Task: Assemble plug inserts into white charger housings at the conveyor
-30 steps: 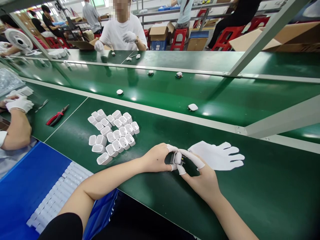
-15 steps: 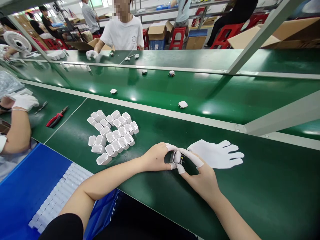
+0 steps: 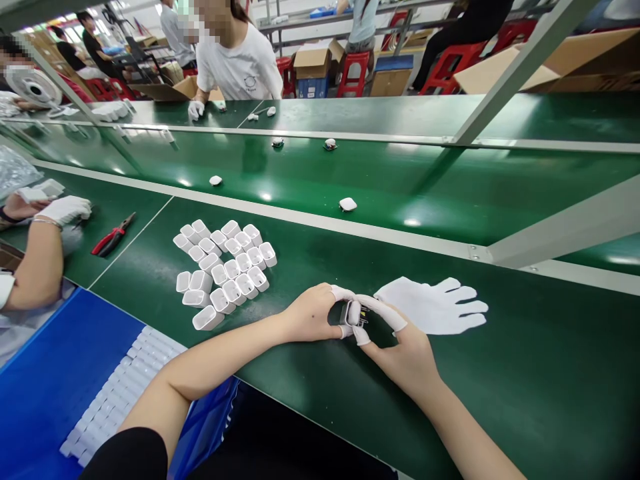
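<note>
Thumb and finger of my left hand [image 3: 314, 313], with white finger covers, pinch a small white housing [image 3: 347, 313] from its left side. My right hand [image 3: 404, 343], also with covered fingertips, grips a small part [image 3: 356, 312] with thin metal pins at the housing's right side. The two hands meet there, just above the green table. How deep the part sits in the housing is hidden by the fingers. A white glove [image 3: 433, 307] lies flat behind my right hand. Several open white housings [image 3: 233, 270] stand grouped to the left of my hands.
Red-handled pliers [image 3: 113, 239] lie at the left, near a co-worker's gloved hand [image 3: 65, 210]. A blue bin [image 3: 107, 320] holds rows of white pieces at the lower left. Beyond a metal rail [image 3: 300, 215], small parts [image 3: 348, 205] lie on a green belt. A person in white sits opposite.
The small parts on the belt have moved left. The person opposite leans over, and the co-worker's gloved hand at the left has moved right. My hands have barely moved.
</note>
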Demonstrator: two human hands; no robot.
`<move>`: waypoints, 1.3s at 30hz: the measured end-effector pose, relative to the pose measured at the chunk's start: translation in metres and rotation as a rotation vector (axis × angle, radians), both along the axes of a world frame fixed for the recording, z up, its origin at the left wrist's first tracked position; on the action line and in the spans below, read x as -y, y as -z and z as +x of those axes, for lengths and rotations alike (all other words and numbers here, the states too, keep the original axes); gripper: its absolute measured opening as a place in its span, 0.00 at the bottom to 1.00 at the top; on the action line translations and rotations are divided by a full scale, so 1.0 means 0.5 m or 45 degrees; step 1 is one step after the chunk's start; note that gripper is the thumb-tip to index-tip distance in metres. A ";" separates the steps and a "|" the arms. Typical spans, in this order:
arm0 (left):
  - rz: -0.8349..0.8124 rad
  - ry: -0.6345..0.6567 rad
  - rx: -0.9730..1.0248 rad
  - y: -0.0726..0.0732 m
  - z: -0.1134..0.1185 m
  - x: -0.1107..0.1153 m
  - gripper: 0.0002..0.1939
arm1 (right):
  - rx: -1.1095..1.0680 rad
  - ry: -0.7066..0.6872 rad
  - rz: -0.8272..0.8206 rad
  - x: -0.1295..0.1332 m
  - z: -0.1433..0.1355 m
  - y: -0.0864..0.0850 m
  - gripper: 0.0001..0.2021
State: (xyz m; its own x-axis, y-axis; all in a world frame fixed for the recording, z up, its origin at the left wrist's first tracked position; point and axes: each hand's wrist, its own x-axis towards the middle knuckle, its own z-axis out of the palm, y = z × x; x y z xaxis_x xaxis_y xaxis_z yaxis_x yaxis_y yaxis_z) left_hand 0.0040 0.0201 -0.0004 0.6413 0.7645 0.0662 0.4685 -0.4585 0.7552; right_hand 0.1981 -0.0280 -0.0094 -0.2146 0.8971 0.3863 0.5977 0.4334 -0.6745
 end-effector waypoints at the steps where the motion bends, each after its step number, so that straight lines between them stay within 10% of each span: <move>1: -0.001 -0.002 -0.004 0.000 0.000 0.000 0.25 | -0.005 -0.010 0.012 0.000 0.000 0.001 0.20; 18: -0.003 0.015 -0.016 -0.010 0.001 -0.001 0.22 | -0.509 0.153 -0.157 0.005 0.008 0.008 0.19; 39: 0.046 0.018 -0.005 0.000 -0.001 -0.002 0.24 | -0.024 0.062 -0.114 0.001 0.006 -0.005 0.18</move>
State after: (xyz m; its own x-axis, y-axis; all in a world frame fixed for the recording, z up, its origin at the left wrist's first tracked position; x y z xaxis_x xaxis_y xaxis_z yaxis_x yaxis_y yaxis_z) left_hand 0.0035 0.0209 -0.0005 0.6522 0.7526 0.0909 0.4650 -0.4919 0.7361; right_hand 0.2008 -0.0285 -0.0067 -0.1633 0.9375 0.3074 0.6034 0.3414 -0.7207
